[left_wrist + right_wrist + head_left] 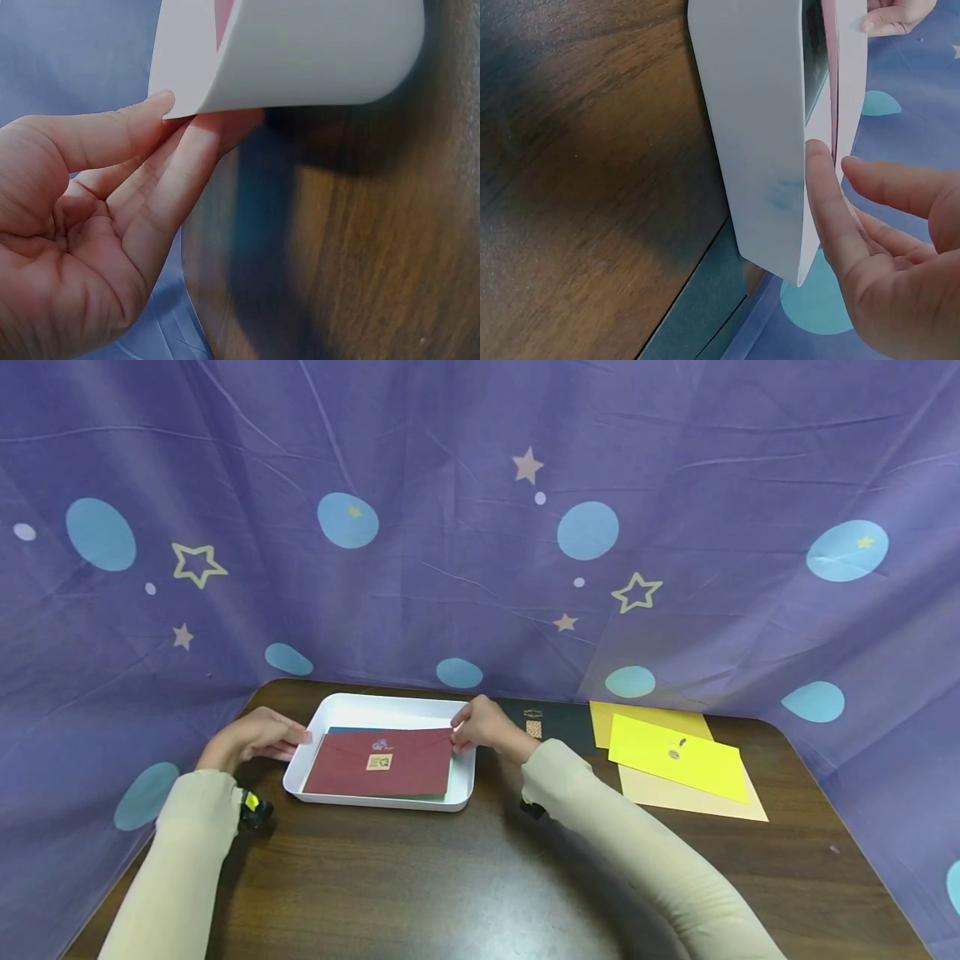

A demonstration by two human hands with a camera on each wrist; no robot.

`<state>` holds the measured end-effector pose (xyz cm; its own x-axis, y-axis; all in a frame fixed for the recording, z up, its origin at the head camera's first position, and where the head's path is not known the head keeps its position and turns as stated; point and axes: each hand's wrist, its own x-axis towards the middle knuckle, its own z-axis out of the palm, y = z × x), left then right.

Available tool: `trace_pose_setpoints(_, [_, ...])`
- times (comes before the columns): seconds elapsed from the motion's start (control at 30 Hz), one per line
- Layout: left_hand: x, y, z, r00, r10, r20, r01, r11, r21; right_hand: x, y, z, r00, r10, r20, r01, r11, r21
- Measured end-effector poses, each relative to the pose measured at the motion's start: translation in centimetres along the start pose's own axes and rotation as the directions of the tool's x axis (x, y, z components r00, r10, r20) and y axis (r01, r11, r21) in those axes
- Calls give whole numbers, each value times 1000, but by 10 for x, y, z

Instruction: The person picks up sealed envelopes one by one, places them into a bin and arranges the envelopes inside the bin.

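Left of centre: left hand [262, 733] pinches tray [397, 713]
Mid-frame: right hand [486, 724], loose, fingers parted at red envelope [412, 768]
Right side: yellow envelope [678, 762]

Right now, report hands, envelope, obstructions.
Left fingers grip white tray. Right fingers at maroon envelope's right end. Envelope inside tray, topmost. Nothing visibly blocking.

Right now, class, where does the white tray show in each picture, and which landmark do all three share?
Head: tray, left of centre, just below mid-height.
Left wrist: tray, cut off by the top edge, centre to right.
Right wrist: tray, upper centre, also cut off by the top edge.
Shared landmark: the brown table.
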<state>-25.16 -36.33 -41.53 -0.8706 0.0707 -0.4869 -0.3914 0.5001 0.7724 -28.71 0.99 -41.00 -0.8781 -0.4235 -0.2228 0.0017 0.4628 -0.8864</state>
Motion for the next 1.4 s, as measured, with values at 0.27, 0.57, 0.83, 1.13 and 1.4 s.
trace_pose_setpoints(0.27, [-1,2,1,1000,-8,-9,8,1000,6,-2,-1,1,1000,6,8,-6,999,-52])
trace_pose_setpoints(0.57, [1,0,0,1000,-2,-5,2,1000,4,-2,0,2,1000,1,-11,-3,991,-133])
trace_pose_setpoints(0.83, [1,0,-1,1000,0,5,0,1000,2,-4,0,2,999,-40,-7,38,983,-181])
trace_pose_setpoints(1.13, [2,0,-2,1000,-6,-8,6,1000,13,-5,1,0,999,-29,15,30,993,-117])
trace_pose_setpoints(1.4, [1,0,-1,1000,-7,-14,7,1000,28,-10,3,-9,997,-53,52,55,998,-44])
